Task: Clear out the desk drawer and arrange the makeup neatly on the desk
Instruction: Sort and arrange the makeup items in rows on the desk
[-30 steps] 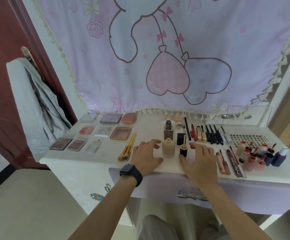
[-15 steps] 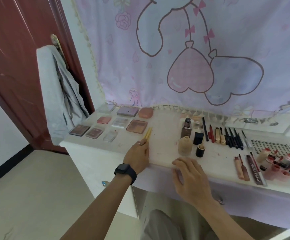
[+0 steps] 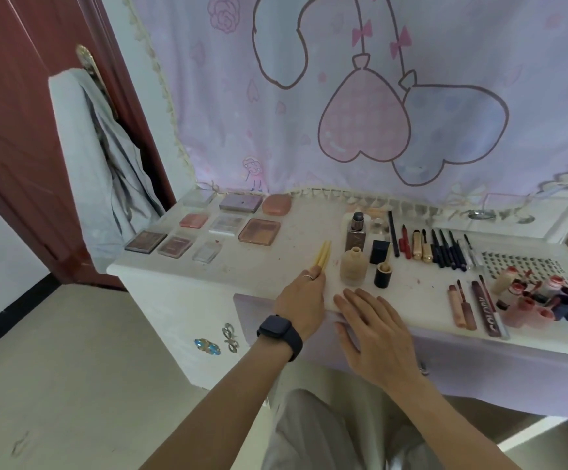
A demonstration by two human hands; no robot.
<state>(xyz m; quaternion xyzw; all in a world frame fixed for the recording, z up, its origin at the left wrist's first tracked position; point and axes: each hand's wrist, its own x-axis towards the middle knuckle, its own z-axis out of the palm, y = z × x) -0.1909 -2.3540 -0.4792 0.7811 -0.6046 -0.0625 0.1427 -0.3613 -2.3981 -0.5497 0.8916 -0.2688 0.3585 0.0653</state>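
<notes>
The left grip (image 3: 301, 300), a black smartwatch (image 3: 279, 337) on its wrist, rests on the white bench (image 3: 275, 262) with its fingers curled round the near ends of the yellow-handled makeup brushes (image 3: 323, 254); the handles stick out past the fingertips, pointing away from the person. The right grip (image 3: 374, 330) lies just beside it, palm down with fingers straight and slightly spread, holding nothing, over the front edge of the bench and the top of the purple drawer front (image 3: 479, 362).

Just beyond the right grip's fingertips stands a beige foundation bottle (image 3: 353, 268), with a small black jar (image 3: 383, 274) at its right. Behind these are a black cube-shaped cap (image 3: 379, 251) and a brown rectangular bottle (image 3: 355, 234). Further right of the right grip, a row of pencils and lipsticks (image 3: 445, 249) lies side by side at the back of the bench, lip gloss tubes (image 3: 462, 307) lie nearer the front edge, and a cluster of small pink and dark bottles (image 3: 540, 300) stands at the far right.

Well to the left of the left grip and beyond it, compacts and palettes (image 3: 226, 224) sit in three rows near the bench's left corner.

A pink and lilac cartoon curtain (image 3: 343, 96) hangs behind the bench, and a grey garment (image 3: 99, 184) hangs on the handle of the dark red door (image 3: 11, 130)
</notes>
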